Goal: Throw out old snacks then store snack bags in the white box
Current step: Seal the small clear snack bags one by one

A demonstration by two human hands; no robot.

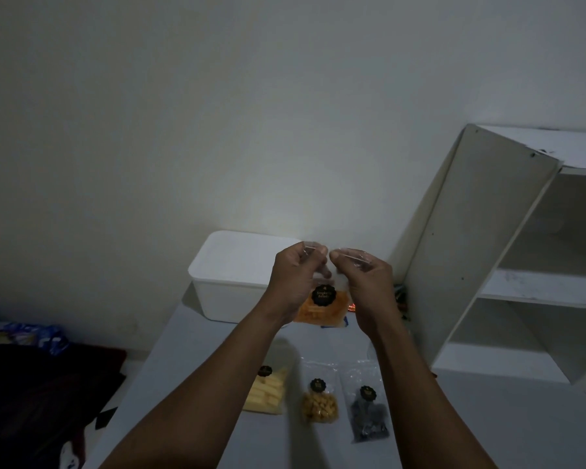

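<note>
A dim room in a home is showing here: a plain painted wall (183, 113), a white worktop (454, 418), an open white shelf unit (538, 286) standing beside it, and dark bedding (41, 384) lying at the left.

A clear bag of orange snacks (322, 308) is held upright before the lidded white box (230, 275). Three more bags—pale sticks (266, 394), yellow pieces (319, 402), dark pieces (367, 412)—are laid flat in a row on the table.
</note>
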